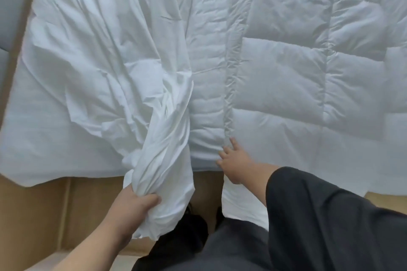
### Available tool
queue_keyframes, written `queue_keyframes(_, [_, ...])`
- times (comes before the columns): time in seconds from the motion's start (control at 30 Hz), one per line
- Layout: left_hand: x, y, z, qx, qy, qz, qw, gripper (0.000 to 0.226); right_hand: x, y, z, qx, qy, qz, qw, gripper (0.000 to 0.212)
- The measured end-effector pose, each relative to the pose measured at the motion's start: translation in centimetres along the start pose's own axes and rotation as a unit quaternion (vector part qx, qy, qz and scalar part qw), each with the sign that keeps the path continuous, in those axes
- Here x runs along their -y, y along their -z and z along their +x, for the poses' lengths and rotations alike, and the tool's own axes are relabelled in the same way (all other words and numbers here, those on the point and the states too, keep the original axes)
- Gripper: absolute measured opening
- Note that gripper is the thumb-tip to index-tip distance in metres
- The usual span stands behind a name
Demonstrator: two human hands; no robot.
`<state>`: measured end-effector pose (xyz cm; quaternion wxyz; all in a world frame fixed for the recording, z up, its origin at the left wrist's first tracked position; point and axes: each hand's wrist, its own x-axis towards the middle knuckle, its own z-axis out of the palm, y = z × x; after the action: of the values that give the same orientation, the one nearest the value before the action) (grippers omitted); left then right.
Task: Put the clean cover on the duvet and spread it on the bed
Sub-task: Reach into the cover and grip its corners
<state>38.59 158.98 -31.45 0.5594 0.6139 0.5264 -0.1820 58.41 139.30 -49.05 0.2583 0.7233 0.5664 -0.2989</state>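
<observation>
My left hand (134, 202) was clamped around a bunched, twisted end of the white cover (92, 68), fingers curled tight into the cloth just past the near edge of the duvet (286, 77). From that grip the cover ran up and away, lying crumpled over the left part of the duvet and hanging over the near edge. The quilted duvet lay flat and bare on its right part, its stitched squares showing. My right hand (235, 163) rested on the duvet's near edge, fingers straight and spread, holding nothing, the forefinger touching a puckered seam. My dark sleeve (326, 215) crossed below the duvet's near edge. Brown floor (35, 211) showed beneath that edge, under my left hand.
</observation>
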Motion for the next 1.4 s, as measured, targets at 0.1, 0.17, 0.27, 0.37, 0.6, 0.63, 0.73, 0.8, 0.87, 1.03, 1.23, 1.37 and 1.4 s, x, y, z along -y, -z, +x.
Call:
queue_keyframes(0.1, [1.0,1.3,0.3,0.021,0.005,-0.008,1.0,0.047,-1.5,-0.7,1.0,0.056,-0.028,-0.058,0.996,0.053])
queue_keyframes(0.17, [1.3,2.0,0.4,0.043,0.006,-0.017,0.999,0.045,-2.3,-1.0,1.0,0.059,-0.049,-0.036,0.996,0.043])
queue_keyframes(0.27, [1.6,2.7,0.8,0.06,0.003,-0.025,0.998,0.042,-2.9,0.0,0.4,0.012,-0.038,0.02,0.999,0.025])
queue_keyframes(0.37, [1.1,3.1,1.1,0.076,-0.001,-0.04,0.996,0.042,-3.6,2.1,-2.3,-0.046,-0.006,0.057,0.997,0.022])
queue_keyframes(0.6, [-2.1,3.2,2.7,0.112,-0.021,-0.036,0.993,0.047,-10.9,7.8,-15.2,-0.464,-0.051,0.127,0.875,0.026])
queue_keyframes(0.63, [-2.6,3.0,2.8,0.116,-0.024,-0.033,0.992,0.047,-12.7,8.6,-17.2,-0.495,-0.081,0.128,0.855,0.028])
queue_keyframes(0.73, [-4.3,1.8,2.9,0.113,-0.043,-0.019,0.992,0.048,-17.5,9.9,-22.6,-0.537,-0.212,0.12,0.808,0.027])
queue_keyframes(0.8, [-5.6,0.8,2.7,0.112,-0.061,-0.013,0.992,0.048,-18.9,9.0,-24.5,-0.494,-0.302,0.148,0.802,0.026])
queue_keyframes(0.87, [-6.7,-0.1,2.4,0.114,-0.076,-0.008,0.991,0.049,-19.0,7.1,-24.6,-0.376,-0.377,0.235,0.813,0.019])
queue_keyframes(1.03, [-7.4,-2.0,2.2,0.108,-0.081,-0.018,0.991,0.049,-16.0,3.8,-20.6,-0.231,-0.334,0.345,0.846,0.023])
queue_keyframes(1.23, [-6.9,-4.2,1.6,0.082,-0.077,-0.053,0.992,0.046,-16.0,4.6,-19.3,-0.157,-0.274,0.317,0.894,0.031])
queue_keyframes(1.37, [-7.5,-5.4,1.3,0.065,-0.082,-0.069,0.992,0.045,-14.5,5.5,-17.3,-0.031,-0.275,0.199,0.94,0.033])
queue_keyframes(1.4, [-7.6,-5.4,1.3,0.059,-0.081,-0.075,0.992,0.045,-13.7,6.0,-16.4,-0.024,-0.273,0.159,0.948,0.035])
